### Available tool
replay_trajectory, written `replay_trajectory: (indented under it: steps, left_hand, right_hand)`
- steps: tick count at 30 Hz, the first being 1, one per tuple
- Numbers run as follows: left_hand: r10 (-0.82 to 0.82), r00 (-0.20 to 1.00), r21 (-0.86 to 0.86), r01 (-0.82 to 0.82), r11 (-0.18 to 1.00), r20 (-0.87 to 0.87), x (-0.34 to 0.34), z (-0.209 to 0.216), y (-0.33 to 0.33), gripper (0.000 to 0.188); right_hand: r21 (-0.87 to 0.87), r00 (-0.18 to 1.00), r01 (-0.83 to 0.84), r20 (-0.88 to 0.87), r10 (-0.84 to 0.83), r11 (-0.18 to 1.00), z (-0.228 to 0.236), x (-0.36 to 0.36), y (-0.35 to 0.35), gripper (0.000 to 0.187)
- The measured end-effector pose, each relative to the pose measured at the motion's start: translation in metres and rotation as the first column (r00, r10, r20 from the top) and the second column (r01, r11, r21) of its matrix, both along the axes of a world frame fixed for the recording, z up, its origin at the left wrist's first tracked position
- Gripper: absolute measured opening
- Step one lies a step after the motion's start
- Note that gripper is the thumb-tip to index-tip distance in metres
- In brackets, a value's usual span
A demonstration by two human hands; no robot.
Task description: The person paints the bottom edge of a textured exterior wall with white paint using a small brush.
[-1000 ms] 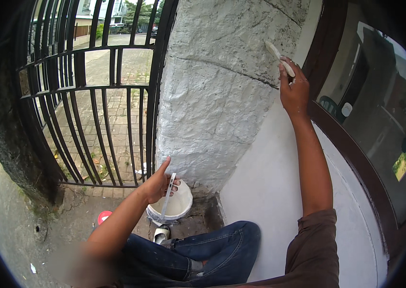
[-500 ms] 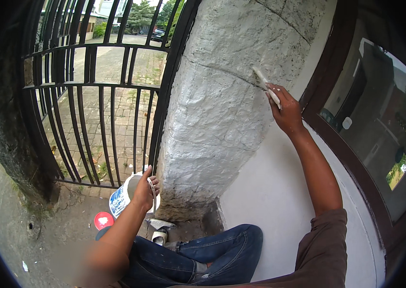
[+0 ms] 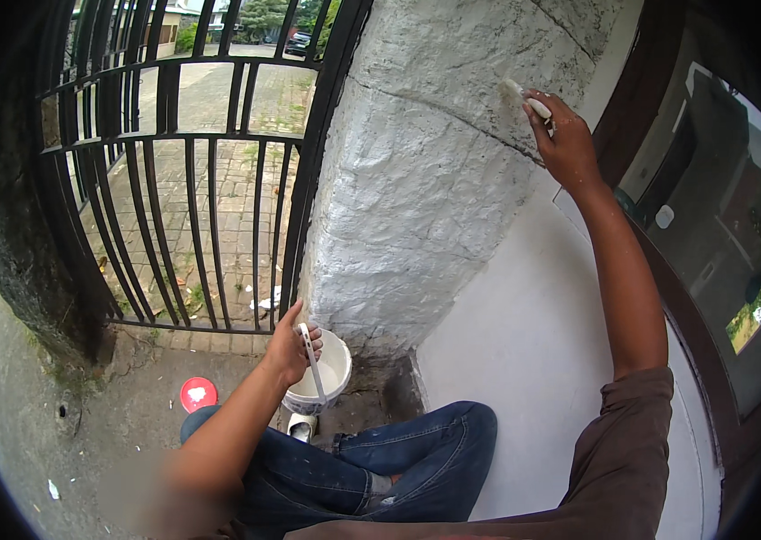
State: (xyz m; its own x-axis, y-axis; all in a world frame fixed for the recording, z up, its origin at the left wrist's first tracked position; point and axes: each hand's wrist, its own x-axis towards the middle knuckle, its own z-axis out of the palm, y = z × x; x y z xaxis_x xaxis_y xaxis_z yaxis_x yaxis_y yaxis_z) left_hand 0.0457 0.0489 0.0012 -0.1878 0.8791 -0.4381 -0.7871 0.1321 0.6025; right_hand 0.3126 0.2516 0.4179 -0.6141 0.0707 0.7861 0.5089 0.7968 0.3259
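My right hand [image 3: 569, 148] is closed around a paintbrush [image 3: 538, 108], its pale bristles against the rough stone wall [image 3: 407, 216] just above a dark crack. White paint coats much of the wall, while grey patches show near the brush. Low at the wall's foot, my left hand [image 3: 288, 353] grips the handle [image 3: 313, 358] of a white bucket [image 3: 337, 367]. Whitish paint is visible inside the bucket, which hangs or stands beside my bent knees; whether it touches the ground I cannot tell.
A dark metal gate [image 3: 189, 225] stands left of the wall. On the ground lies a red lid [image 3: 198, 394] with a white blob on it. A smooth white wall [image 3: 506, 360] and a brown-framed window [image 3: 695, 216] are on the right. A pale sandal [image 3: 303, 427] shows below the bucket.
My right hand and the brush have moved up and to the right along the wall. The bucket has swung rightward under my left hand, and its inside shows more.
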Motion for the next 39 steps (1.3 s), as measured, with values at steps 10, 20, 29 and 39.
replay_trajectory:
  steps: [10,20,29,39]
  left_hand:
    - [-0.019,0.999,0.005,0.019,1.000,-0.039,-0.001,-0.004,-0.003,0.066]
    - [0.106,0.992,0.041,-0.103,0.994,-0.075,-0.018,0.004,-0.001,0.071]
    - [0.081,0.997,0.033,-0.081,0.996,-0.002,-0.010,0.002,0.000,0.067]
    - [0.025,1.000,0.023,-0.025,0.999,-0.012,-0.011,-0.006,-0.002,0.071]
  right_hand:
    - [-0.013,0.970,0.036,0.239,-0.031,0.999,-0.061,0.011,-0.001,0.036]
    - [0.085,0.973,0.053,0.220,-0.070,0.995,-0.071,0.031,-0.005,0.038]
    - [0.163,0.945,0.177,0.247,-0.214,0.971,-0.065,0.047,0.010,0.034]
    - [0.171,0.951,-0.023,0.306,-0.031,0.985,-0.065,0.006,-0.009,0.037]
